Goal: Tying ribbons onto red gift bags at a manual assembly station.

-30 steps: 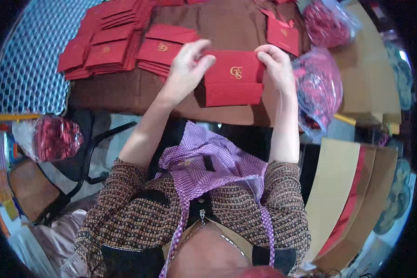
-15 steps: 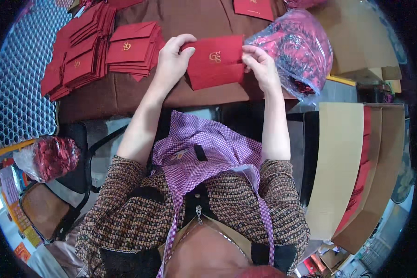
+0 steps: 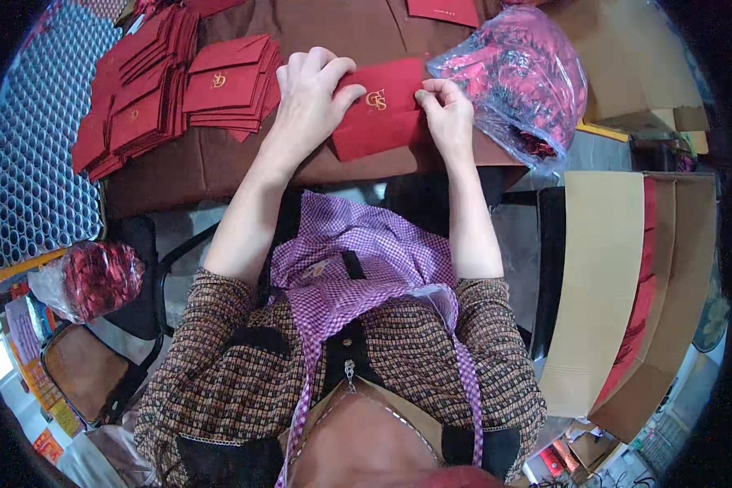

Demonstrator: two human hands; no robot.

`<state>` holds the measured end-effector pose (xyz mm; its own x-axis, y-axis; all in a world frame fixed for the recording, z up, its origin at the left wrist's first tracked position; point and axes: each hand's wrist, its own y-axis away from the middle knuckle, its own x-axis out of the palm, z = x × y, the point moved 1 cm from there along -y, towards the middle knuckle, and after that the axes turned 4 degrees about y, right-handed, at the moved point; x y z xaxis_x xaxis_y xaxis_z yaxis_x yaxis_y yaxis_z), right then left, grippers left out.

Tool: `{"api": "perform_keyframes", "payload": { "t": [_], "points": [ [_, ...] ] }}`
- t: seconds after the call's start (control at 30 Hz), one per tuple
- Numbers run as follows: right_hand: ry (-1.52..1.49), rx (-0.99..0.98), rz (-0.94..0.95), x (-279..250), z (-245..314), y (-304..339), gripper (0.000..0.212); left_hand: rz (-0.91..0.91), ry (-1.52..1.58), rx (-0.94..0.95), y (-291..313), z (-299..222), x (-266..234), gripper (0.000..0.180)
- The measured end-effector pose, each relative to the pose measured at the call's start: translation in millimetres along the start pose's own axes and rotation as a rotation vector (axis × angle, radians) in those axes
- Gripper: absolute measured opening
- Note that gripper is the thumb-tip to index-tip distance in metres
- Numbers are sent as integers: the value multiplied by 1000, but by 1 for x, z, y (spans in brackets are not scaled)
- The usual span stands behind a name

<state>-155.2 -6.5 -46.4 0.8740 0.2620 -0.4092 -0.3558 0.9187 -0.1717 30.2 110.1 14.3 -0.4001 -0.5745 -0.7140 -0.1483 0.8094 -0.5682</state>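
A red envelope point(image 3: 376, 130) with a gold emblem and a flap fold across it is spread over the brown cloth in front of me. My left hand point(image 3: 317, 85) grips its upper left side, thumb on the front face, with the other fingertips partly hidden. At the opposite edge my right hand point(image 3: 447, 114) pinches the envelope between thumb and fingers. Left of my left hand lies a pile of matching red envelopes point(image 3: 224, 85), beside a larger stack of red envelopes point(image 3: 138, 118). A clear plastic bag point(image 3: 520, 81) of red and black contents sits just right of my right hand.
The brown tablecloth point(image 3: 195, 171) covers the table. Another red envelope point(image 3: 443, 10) lies at the far edge. An open cardboard box point(image 3: 594, 285) with red items stands at my right. To the left are a chair point(image 3: 85, 370), a smaller plastic bag point(image 3: 98, 281) and a blue patterned surface point(image 3: 37, 154).
My left hand has shifted slightly right over the envelope, its fingers more bent. My right hand has moved a little left and down along the right edge. The envelope is tilted slightly more.
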Motion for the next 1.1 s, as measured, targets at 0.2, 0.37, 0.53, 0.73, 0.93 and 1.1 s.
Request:
{"api": "perform_keyframes", "payload": {
  "t": [0.2, 0.37, 0.53, 0.73, 0.93, 1.1],
  "points": [
    [21, -12, -62, 4, 15, 11, 17, 24, -138, 0, -7, -20, 0, 26],
    [42, -80, -71, 5, 18, 16, 17, 133, -73, -67, -12, -9, 3, 24],
    [511, -462, -131, -51, -11, 7, 11, 396, 92, -451, -13, 10, -10, 25],
    [860, -604, -16, -81, -34, -12, 24, 382, 260, -387, 0, 27, 5, 32],
    [758, -644, -68, -82, -34, -16, 18, 417, 446, -498, 10, 24, 3, 21],
    [445, -450, -65, -64, -24, -6, 17, 429, 542, -543, 14, 23, 1, 20]
  ]
}}
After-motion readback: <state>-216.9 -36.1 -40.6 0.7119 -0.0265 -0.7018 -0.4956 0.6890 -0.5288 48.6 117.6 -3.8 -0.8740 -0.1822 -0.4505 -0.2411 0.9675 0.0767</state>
